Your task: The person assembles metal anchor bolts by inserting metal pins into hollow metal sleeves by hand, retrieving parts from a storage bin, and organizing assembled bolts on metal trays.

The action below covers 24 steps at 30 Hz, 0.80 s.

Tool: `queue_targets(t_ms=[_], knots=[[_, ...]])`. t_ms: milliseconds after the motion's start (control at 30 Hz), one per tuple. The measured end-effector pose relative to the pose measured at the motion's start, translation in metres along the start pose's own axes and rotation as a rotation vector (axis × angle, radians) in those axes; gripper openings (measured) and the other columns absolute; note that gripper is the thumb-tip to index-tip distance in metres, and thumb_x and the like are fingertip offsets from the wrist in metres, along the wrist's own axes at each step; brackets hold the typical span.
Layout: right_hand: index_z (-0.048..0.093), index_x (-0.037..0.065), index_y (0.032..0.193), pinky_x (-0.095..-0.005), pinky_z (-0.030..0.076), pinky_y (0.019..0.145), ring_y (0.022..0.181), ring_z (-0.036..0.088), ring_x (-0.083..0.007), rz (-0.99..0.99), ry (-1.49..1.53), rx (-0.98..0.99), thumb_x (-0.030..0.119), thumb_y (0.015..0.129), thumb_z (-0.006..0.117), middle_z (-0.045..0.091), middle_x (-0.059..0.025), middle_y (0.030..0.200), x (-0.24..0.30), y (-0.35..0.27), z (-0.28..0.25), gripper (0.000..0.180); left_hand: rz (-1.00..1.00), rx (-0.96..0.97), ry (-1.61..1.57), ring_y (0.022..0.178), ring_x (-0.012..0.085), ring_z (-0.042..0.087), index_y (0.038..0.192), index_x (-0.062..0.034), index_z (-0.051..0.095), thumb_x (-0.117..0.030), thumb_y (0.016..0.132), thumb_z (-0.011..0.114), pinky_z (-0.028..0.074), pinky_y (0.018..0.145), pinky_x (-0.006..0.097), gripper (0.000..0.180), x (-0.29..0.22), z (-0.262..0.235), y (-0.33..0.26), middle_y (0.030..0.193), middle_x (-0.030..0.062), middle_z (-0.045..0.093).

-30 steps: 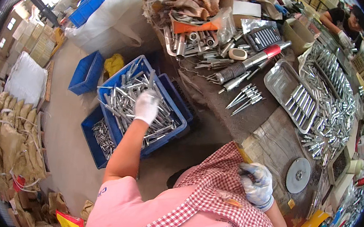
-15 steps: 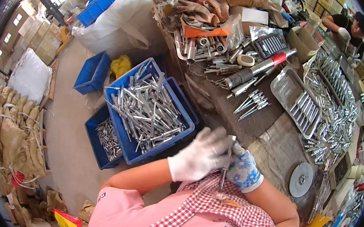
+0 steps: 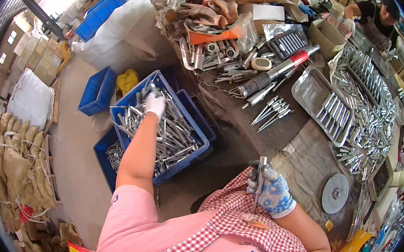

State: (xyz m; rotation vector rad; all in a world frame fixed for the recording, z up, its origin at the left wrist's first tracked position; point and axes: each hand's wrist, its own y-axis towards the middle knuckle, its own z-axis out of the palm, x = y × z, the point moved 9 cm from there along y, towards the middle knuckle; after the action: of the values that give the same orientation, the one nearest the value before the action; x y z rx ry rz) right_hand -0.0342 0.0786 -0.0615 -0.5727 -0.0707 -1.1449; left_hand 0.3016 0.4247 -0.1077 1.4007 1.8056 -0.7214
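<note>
My right hand [image 3: 274,191], in a blue-flowered glove with dark fingertips, grips a slim metal rod [image 3: 259,181] upright in front of my checked apron. The rod's upper end is thicker. At full reach, my left hand [image 3: 155,104] in a white glove is over the far part of a blue bin [image 3: 198,151] heaped with loose metal rods [image 3: 174,128]. Its fingers are down among the rods, too small and blurred to show whether they hold one.
A smaller blue bin [image 3: 102,177] with short metal parts sits beside the heaped one. On the bench lie a metal tray [image 3: 309,90] with rods, a grey disc [image 3: 335,193], a red-banded tool [image 3: 298,57] and piled metal parts [image 3: 373,114]. A co-worker [image 3: 375,21] is at the far right.
My left hand has left my right hand and gone forward and left into the blue bin. My right hand still holds a rod, now slightly lower. The whole view has shifted a little.
</note>
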Motion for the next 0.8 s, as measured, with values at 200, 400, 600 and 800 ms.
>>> queue_targets(t_ms=[200,400,600,800], knots=[[0.049,0.001,0.121,-0.0310,0.050,0.065,0.074,0.058,-0.0180,0.007,-0.023,-0.050,0.026,0.086,0.055,0.060,-0.0087,0.091,0.003,0.004,-0.011,0.044,0.616,0.240,0.605,0.098,0.0306,0.059,0.110,-0.0046,0.060,-0.014,0.072,0.056,0.046,0.087,0.033,0.039,-0.098,-0.003,-0.049,0.105,0.0164,0.063],[0.051,0.002,0.119,-0.0301,0.050,0.064,0.071,0.058,-0.0184,0.037,-0.037,-0.060,0.025,0.086,0.055,0.061,-0.0078,0.087,-0.005,0.003,-0.007,0.041,0.411,0.443,1.099,0.099,0.0316,0.058,0.103,-0.0071,0.062,-0.026,0.070,0.064,0.046,0.087,0.040,0.038,-0.052,0.033,-0.049,0.099,0.0164,0.061],[0.050,0.001,0.120,-0.0315,0.051,0.064,0.073,0.059,-0.0186,-0.001,-0.032,-0.045,0.022,0.085,0.055,0.060,-0.0072,0.089,-0.001,0.002,-0.007,0.041,0.865,0.337,1.296,0.092,0.0265,0.056,0.083,-0.0066,0.066,-0.028,0.069,0.065,0.047,0.079,0.034,0.026,-0.071,0.024,-0.053,0.085,0.0103,0.060],[0.049,0.013,0.112,-0.0372,0.053,0.074,0.083,0.060,-0.0209,-0.153,0.134,-0.024,0.015,0.084,0.062,0.060,-0.0062,0.095,0.006,0.005,-0.006,0.031,0.555,0.051,0.783,0.082,0.0347,0.060,0.080,0.0018,0.062,-0.026,0.078,0.058,0.048,0.074,0.042,0.028,-0.111,-0.050,-0.096,0.086,0.0187,0.060]])
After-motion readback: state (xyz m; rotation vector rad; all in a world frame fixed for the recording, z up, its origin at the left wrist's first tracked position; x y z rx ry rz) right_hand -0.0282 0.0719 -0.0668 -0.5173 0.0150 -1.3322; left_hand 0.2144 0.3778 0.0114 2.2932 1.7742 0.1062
